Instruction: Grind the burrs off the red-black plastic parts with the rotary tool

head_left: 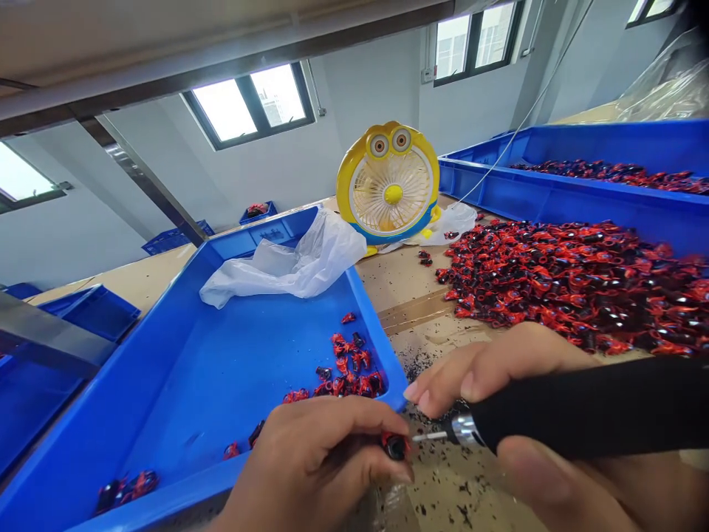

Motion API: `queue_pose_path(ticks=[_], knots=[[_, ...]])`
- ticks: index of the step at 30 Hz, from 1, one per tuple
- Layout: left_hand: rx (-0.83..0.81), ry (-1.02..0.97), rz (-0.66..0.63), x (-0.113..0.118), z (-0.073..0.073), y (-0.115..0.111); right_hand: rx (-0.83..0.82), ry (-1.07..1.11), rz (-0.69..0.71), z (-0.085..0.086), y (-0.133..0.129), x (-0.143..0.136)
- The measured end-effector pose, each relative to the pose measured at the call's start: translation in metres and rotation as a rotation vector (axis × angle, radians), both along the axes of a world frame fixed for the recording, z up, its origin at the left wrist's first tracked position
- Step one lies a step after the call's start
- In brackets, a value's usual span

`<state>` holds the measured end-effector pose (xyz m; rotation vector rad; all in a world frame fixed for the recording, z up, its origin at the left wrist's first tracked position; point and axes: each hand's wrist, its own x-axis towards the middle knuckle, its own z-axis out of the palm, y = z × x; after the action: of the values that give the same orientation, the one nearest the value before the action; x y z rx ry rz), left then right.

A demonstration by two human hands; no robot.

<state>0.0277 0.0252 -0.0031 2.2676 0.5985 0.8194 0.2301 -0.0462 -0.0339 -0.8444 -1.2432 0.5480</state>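
In the head view, my left hand (315, 458) pinches a small red and black plastic part (395, 445) between thumb and fingers. Its round dark end faces right. My right hand (532, 369) is wrapped round the thick black handle of a rotary tool (587, 406). A thin pale bit sticks out of the tool's silver collar, its tip close to the part; whether they touch, I cannot tell. Just behind my left hand, several similar red and black pieces lie in the near corner of a blue tray (166, 369).
A large heap of red and black parts (559, 273) covers the table's right side, before another blue tray (492, 185). A yellow fan (391, 188) stands at the back. A white plastic bag (293, 258) drapes over the left tray. Black shavings litter the cardboard (404, 295).
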Motion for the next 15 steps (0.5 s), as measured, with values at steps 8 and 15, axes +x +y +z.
queue_pose_path(ticks=[8, 15], knots=[[-0.076, 0.004, 0.008, -0.002, -0.006, -0.001, 0.019, -0.231, 0.036, 0.003, -0.001, 0.022], [-0.235, -0.002, -0.045, -0.008, -0.010, -0.004, 0.038, -0.128, -0.047, 0.003, 0.003, 0.017]])
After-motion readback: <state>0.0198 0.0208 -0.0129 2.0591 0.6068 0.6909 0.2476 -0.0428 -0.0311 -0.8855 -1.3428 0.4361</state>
